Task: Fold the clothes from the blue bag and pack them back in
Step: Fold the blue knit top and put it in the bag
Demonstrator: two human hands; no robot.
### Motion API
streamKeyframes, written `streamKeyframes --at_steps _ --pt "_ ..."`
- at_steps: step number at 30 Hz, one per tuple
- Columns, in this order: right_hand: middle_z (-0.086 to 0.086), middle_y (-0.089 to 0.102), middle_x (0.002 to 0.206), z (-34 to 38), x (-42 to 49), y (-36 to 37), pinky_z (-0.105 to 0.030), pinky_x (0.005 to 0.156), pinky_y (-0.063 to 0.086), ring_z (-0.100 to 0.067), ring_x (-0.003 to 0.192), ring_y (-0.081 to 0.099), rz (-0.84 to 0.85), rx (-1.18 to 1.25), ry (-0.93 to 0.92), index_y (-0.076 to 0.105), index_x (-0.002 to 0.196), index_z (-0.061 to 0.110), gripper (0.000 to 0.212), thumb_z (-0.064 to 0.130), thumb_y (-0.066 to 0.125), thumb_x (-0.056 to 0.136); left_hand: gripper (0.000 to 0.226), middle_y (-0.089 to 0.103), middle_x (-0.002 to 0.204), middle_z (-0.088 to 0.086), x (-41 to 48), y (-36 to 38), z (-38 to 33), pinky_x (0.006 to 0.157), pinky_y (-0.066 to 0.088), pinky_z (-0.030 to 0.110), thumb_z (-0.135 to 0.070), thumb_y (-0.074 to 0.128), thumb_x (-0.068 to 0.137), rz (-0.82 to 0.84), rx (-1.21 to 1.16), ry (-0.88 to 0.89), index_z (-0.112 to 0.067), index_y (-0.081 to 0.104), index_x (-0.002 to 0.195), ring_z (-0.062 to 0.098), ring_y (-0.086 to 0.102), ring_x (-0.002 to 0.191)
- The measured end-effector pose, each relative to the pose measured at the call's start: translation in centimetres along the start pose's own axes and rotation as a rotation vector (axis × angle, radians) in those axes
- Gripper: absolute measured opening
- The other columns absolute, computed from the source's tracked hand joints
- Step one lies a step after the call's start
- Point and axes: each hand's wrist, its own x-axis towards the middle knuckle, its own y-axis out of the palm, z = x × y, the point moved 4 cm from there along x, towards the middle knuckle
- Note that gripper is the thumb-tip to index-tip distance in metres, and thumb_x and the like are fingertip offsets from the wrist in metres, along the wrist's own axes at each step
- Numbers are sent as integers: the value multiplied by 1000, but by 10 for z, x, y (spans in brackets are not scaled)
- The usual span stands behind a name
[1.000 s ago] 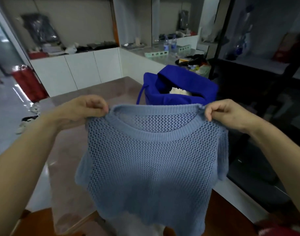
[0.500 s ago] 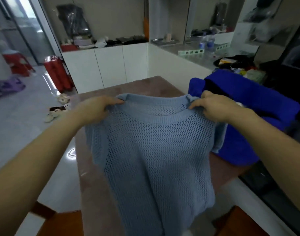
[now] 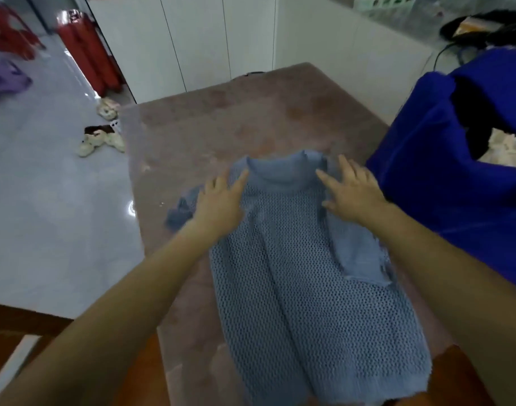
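Observation:
A light blue open-knit sweater [image 3: 303, 276] lies flat on the brown table [image 3: 251, 118], collar away from me, hem hanging toward the near edge. My left hand [image 3: 218, 200] rests with straight fingers on its left shoulder. My right hand [image 3: 350, 191] lies flat on the right shoulder beside the collar. The left sleeve is bunched at the table's left edge; the right sleeve lies folded down along the body. The blue bag [image 3: 456, 177] stands open at the right, with a pale garment [image 3: 508, 148] and something dark inside.
White cabinets [image 3: 207, 39] stand beyond the table's far end. On the grey floor to the left lie pale shoes [image 3: 101, 139], a red cylinder [image 3: 87, 51] and a purple item. A counter with dark clutter [image 3: 485, 27] runs behind the bag.
The sweater, held up by both shoulders before, has come down flat on the table. Both hands have let go of it and now lie flat on its shoulders. My view has tilted downward.

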Motion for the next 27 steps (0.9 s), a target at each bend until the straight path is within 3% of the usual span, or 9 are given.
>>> streamKeyframes --at_steps 5,9,12,15,18,21,24,25,27 --pt "-11 0 158 6 -89 98 -51 114 16 -31 144 9 65 183 -4 1 149 39 74 51 48 92 87 -8 156 14 -109 85 -30 115 14 50 -43 54 91 173 -268 -90 -30 -9 149 39 2 143" --pt "-11 14 154 -18 -174 146 -52 107 32 -36 136 25 23 480 189 6 149 38 82 49 58 86 87 -18 154 5 -178 106 -35 118 15 45 -32 60 89 114 -529 -212 -33 -3 149 30 -6 144" --pt "-17 30 140 -35 -220 163 -51 98 40 -39 123 39 19 565 426 18 149 28 78 43 61 85 83 -11 153 -1 -208 109 -52 116 19 39 -17 61 88 85 -689 -245 -38 5 146 26 5 144" --pt "-18 45 120 -38 -235 169 -46 82 48 -38 99 54 -13 693 456 20 149 27 72 28 59 89 78 9 146 7 -223 110 -73 109 24 27 -2 56 86 113 -799 -275 -33 16 146 26 25 136" --pt "-8 52 111 -36 -237 166 -42 73 51 -28 83 60 71 697 336 5 149 39 74 17 51 94 67 26 133 9 -232 108 -69 100 32 23 2 48 86 142 -807 -342 -27 32 145 27 41 122" --pt "-18 51 128 -61 -245 167 -48 91 47 -36 106 56 103 648 374 0 147 44 71 20 44 96 59 33 128 11 -249 110 -35 99 36 29 -3 45 90 179 -693 -442 -26 36 143 28 45 115" --pt "-13 42 141 -79 -257 171 -48 100 41 -35 120 49 230 641 397 -12 137 61 73 37 43 95 54 31 131 9 -274 115 -13 100 40 33 -13 44 92 310 -530 -448 -29 35 143 28 45 118" --pt "-15 46 136 -81 -257 169 -48 93 46 -35 112 54 182 580 378 -7 138 61 80 37 52 91 55 30 132 8 -280 114 -13 101 41 32 -15 45 92 335 -513 -437 -30 34 143 28 44 120" --pt "-20 57 108 -80 -245 165 -47 69 52 -37 85 60 33 386 273 20 145 42 91 27 76 74 58 26 137 7 -283 107 -15 105 37 31 -21 53 90 319 -496 -418 -30 33 144 26 39 126"
